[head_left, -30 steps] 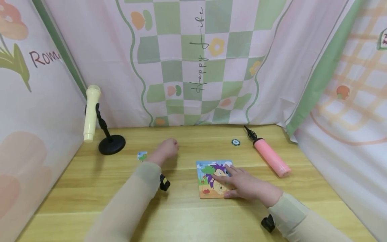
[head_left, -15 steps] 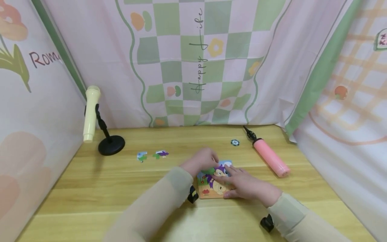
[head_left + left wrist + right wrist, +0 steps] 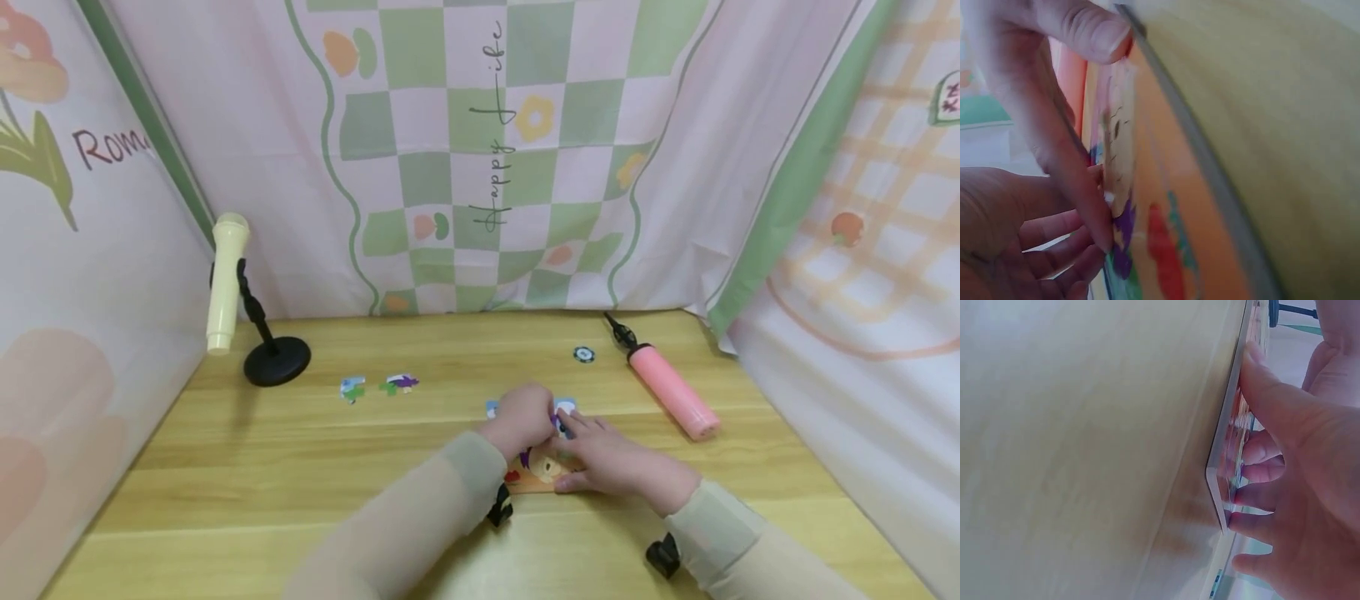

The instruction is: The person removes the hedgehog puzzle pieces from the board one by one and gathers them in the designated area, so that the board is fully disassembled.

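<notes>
A square jigsaw puzzle with a purple-haired cartoon hedgehog lies at the middle of the table. My right hand rests across its right side, fingers spread and the thumb at the near edge. Over the puzzle's upper part, my left hand bends its fingers down to the picture, hiding much of it. In the left wrist view the left fingertips meet the surface beside the right index finger; I cannot tell whether they pinch a piece. Two loose puzzle pieces lie further left, one blue and green, one green and purple.
A cream microphone on a black stand stands at the back left. Behind the puzzle to the right lie a round poker chip and a pink hand pump. Printed curtains enclose the wooden table.
My left hand has moved right from beside the loose pieces onto the puzzle, uncovering the green and purple piece. The right hand has stayed in place.
</notes>
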A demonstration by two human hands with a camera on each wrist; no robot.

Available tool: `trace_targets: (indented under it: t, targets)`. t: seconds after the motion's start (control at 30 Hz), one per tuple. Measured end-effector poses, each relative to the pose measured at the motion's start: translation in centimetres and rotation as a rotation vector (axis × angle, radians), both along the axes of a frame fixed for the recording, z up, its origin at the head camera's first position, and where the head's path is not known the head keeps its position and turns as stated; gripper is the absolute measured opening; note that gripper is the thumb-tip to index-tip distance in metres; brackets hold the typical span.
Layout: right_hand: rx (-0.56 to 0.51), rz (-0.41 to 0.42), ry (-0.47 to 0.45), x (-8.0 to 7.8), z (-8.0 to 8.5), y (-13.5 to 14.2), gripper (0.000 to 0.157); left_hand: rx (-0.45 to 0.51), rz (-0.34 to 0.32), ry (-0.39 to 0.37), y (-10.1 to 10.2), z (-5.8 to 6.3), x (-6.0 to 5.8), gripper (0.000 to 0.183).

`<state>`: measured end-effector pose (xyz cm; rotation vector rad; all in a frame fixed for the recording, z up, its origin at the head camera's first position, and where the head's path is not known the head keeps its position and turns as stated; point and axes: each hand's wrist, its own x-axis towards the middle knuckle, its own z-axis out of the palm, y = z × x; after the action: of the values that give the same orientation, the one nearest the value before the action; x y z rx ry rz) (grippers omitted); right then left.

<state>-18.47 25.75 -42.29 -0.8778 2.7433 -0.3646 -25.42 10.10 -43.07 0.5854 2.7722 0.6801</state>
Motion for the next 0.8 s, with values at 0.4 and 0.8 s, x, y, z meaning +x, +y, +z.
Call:
trace_targets:
  t: [0.4, 0.8]
  targets:
    - [-0.006, -0.046, 0.011, 2.1, 0.0, 0.1, 0.069, -0.038, 0.0, 0.026, 0.4, -0.1, 0.1, 0.021]
    - [0.006, 0.016, 0.032, 4.3, 0.0, 0.5, 0.081, 0.068, -0.021, -0.054, -0.2, -0.5, -0.3, 0.019]
